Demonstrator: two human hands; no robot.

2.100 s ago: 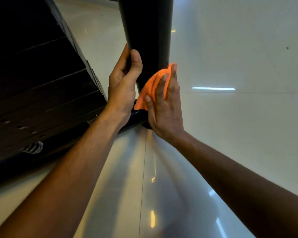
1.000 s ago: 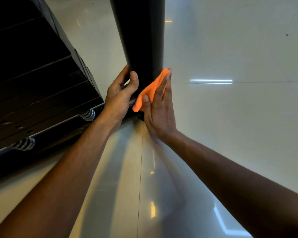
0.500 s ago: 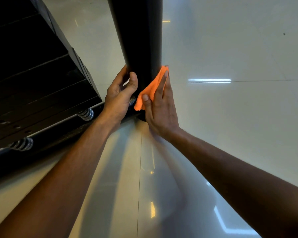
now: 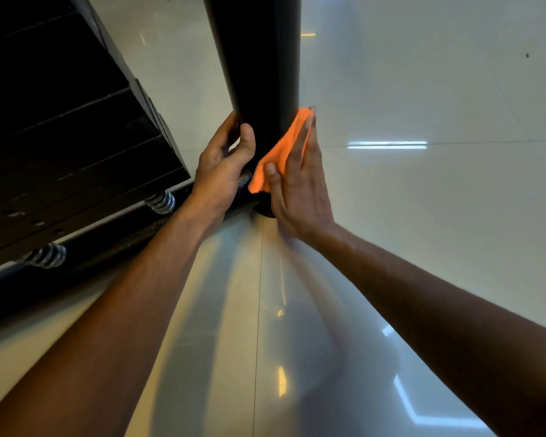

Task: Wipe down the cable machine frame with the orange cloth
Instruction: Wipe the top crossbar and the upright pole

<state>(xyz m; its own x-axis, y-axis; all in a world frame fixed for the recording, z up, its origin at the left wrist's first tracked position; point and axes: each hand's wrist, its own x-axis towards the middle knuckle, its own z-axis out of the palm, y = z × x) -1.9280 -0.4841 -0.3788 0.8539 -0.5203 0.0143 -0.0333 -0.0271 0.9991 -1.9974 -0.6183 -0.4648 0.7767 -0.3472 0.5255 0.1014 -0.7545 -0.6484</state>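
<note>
Compared with the earliest frame, both hands sit lower on the black upright post [image 4: 259, 58], close to its foot. The left hand [image 4: 223, 165] grips the left side of the post nearer the base; its thumb lies shorter along the post face. The right hand [image 4: 297, 184] presses the orange cloth [image 4: 281, 146] against the right side of the post; the cloth appears narrower, with less fabric spread across the post front. Left of the post, two coil springs [image 4: 161, 201] under the weight stack [image 4: 60, 137] are now visible; earlier, one showed.
</note>
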